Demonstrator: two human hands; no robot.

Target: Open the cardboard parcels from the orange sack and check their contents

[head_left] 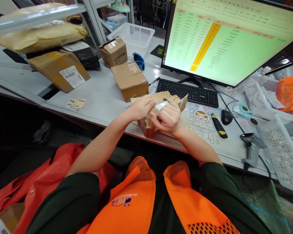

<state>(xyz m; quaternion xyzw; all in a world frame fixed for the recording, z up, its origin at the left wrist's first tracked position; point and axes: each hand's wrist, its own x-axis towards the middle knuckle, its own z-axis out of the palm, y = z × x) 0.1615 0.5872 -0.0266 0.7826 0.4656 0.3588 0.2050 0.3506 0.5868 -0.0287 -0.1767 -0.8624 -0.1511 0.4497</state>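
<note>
A brown cardboard box (pixel 147 128) stands at the desk's front edge with its torn flaps (pixel 183 101) sticking up. Something pale and bluish-white (pixel 162 105) shows in its opening; its kind cannot be made out. My left hand (pixel 142 107) grips the box's left upper edge, fingers bent over the top. Curled tightly, my right hand (pixel 167 117) holds the torn cardboard at the near right side, its thumb pressed to the flap. Part of the opening is hidden behind both hands.
Behind the box sit a closed carton (pixel 130 79) and a smaller one (pixel 113 52). A keyboard (pixel 188 92), monitor (pixel 210 39), utility knife (pixel 219 126), mouse (pixel 226 117) and barcode scanner (pixel 252 148) lie ahead and right. Parcels (pixel 60 70) fill the left shelf.
</note>
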